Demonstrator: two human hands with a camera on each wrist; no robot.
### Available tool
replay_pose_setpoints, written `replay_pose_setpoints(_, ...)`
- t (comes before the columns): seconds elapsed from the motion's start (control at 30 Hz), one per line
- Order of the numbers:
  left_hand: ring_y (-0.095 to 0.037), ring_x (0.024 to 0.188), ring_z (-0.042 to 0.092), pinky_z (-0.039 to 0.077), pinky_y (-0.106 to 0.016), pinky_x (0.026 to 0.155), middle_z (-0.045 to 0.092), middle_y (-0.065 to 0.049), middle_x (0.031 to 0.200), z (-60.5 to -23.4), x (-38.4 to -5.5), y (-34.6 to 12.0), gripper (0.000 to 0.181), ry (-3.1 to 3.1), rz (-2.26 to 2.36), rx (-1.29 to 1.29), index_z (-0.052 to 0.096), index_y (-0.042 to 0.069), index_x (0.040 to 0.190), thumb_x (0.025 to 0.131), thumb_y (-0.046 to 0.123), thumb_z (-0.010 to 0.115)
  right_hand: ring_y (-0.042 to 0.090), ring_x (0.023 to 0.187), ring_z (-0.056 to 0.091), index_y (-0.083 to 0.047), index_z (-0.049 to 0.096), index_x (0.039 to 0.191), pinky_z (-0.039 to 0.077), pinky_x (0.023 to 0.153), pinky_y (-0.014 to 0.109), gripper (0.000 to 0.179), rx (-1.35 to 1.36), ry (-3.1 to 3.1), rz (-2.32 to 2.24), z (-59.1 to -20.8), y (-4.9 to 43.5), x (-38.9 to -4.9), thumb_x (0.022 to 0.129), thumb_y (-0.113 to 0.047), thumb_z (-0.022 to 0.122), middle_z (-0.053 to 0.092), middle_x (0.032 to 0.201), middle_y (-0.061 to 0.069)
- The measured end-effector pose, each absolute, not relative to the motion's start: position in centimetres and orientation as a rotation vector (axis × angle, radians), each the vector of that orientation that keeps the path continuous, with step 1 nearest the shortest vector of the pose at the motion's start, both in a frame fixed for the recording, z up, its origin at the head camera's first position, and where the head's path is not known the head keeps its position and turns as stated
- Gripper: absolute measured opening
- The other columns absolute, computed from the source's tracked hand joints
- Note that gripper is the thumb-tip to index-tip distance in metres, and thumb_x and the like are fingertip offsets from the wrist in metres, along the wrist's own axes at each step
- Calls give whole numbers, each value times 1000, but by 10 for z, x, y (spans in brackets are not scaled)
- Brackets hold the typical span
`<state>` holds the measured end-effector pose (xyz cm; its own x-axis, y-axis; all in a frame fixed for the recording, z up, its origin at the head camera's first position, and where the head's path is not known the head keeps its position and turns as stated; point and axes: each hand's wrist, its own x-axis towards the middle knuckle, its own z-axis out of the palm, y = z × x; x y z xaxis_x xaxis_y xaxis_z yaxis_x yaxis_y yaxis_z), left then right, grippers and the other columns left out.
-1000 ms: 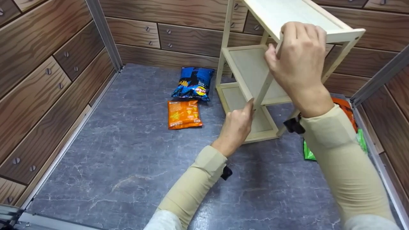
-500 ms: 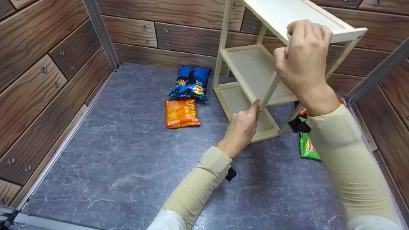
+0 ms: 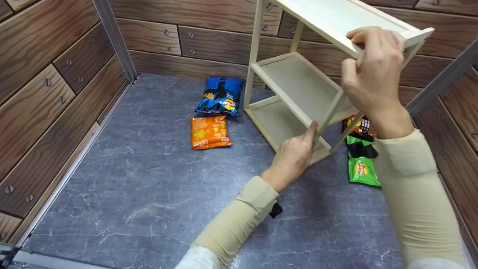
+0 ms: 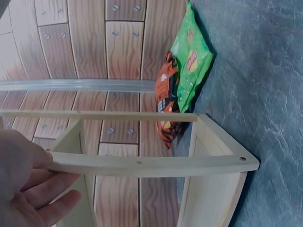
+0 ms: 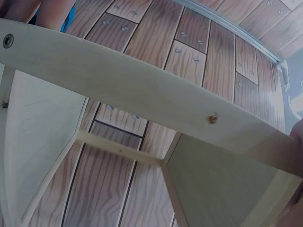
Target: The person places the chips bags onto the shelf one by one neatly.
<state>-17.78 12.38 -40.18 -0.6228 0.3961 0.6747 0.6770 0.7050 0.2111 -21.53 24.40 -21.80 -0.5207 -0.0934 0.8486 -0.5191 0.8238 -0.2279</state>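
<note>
A pale wooden three-tier shelf (image 3: pixel 298 80) stands at a slant on the dark floor. My right hand (image 3: pixel 375 71) grips its near top corner, fingers over the edge and thumb at the side. Lower down, my left hand (image 3: pixel 293 157) holds the near post beside the middle tier, index finger pointing up along it. In the left wrist view the left fingers (image 4: pixel 49 194) curl around that post (image 4: pixel 142 166). The right wrist view has a wooden post (image 5: pixel 142 87) crossing it, with fingers (image 5: pixel 52 14) at the upper left.
A blue chip bag (image 3: pixel 222 95) and an orange snack bag (image 3: pixel 211 132) lie left of the shelf. To its right are a green bag (image 3: pixel 361 170) and a dark red-orange bag (image 4: pixel 166 90). Wood-patterned walls (image 3: pixel 220 43) with metal corner posts enclose the floor.
The shelf's near side has swung to the right, both hands moving with it. More of the green and dark red-orange bags now shows beside my right arm.
</note>
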Motion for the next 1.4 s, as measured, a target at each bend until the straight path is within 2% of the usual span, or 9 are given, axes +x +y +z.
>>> replay_pose_setpoints(0.13, -10, 71, 69, 58, -26, 74, 72, 2, 81, -402, -177, 124, 36, -2257, -622, -847, 53, 1, 135, 102, 15, 48, 38, 101, 59, 7, 66, 99, 29, 103, 35, 35, 478, -2058, 566, -217, 249, -213, 70, 2, 46, 71, 107, 16)
replay_pose_setpoints(0.27, -11, 94, 70, 52, -30, 97, 75, -2, 101, -401, -177, 124, 43, -2281, -650, -888, 51, 0, 138, 96, 10, 51, 39, 101, 59, 7, 65, 99, 29, 102, 35, 34, 488, -2072, 582, -213, 248, -209, 71, 2, 47, 71, 107, 18)
replay_pose_setpoints(0.37, -15, 110, 66, 48, -33, 104, 71, -4, 118, -403, -176, 124, 51, -2311, -666, -905, 46, -1, 142, 93, 10, 53, 41, 100, 59, 9, 64, 98, 30, 101, 36, 32, 505, -2073, 592, -209, 245, -204, 71, 3, 47, 71, 106, 20)
replay_pose_setpoints(0.63, -17, 130, 55, 42, -36, 111, 60, -5, 138, -412, -176, 124, 65, -2378, -739, -946, 33, 2, 152, 91, 8, 55, 37, 98, 59, 7, 65, 99, 31, 95, 34, 33, 547, -2078, 571, -215, 261, -214, 72, 0, 48, 71, 108, 16)
replay_pose_setpoints(0.8, -22, 125, 58, 45, -34, 108, 55, -11, 139, -422, -177, 117, 69, -2343, -862, -950, 33, 7, 153, 89, 5, 59, 35, 98, 60, 7, 64, 99, 32, 94, 32, 34, 577, -2077, 591, -216, 273, -212, 71, 1, 46, 72, 109, 14)
replay_pose_setpoints(0.97, -24, 123, 58, 44, -32, 110, 50, -14, 140, -427, -183, 106, 77, -2354, -945, -897, 28, 6, 154, 85, 3, 63, 33, 98, 60, 8, 65, 98, 31, 95, 30, 34, 589, -2081, 623, -216, 278, -211, 70, 2, 47, 73, 109, 11)
replay_pose_setpoints(1.03, -24, 125, 57, 42, -30, 112, 48, -14, 142, -426, -187, 100, 79, -2361, -970, -885, 26, 6, 155, 85, 1, 63, 29, 97, 59, 8, 65, 97, 30, 95, 28, 34, 588, -2078, 638, -215, 281, -210, 70, 3, 47, 73, 109, 12)
replay_pose_setpoints(1.23, -26, 121, 58, 44, -28, 109, 48, -18, 143, -417, -206, 73, 74, -2287, -978, -831, 32, 3, 151, 84, -2, 63, -2, 97, 53, 11, 63, 95, 28, 95, 23, 33, 606, -2066, 688, -213, 286, -205, 68, 4, 45, 73, 107, 14)
replay_pose_setpoints(1.4, -31, 133, 49, 36, -31, 117, 44, -23, 147, -397, -234, 44, 66, -2267, -970, -696, 36, -2, 148, 87, -1, 60, -1, 100, 56, 13, 62, 93, 28, 95, 23, 31, 643, -2051, 728, -209, 281, -199, 69, 3, 45, 73, 105, 18)
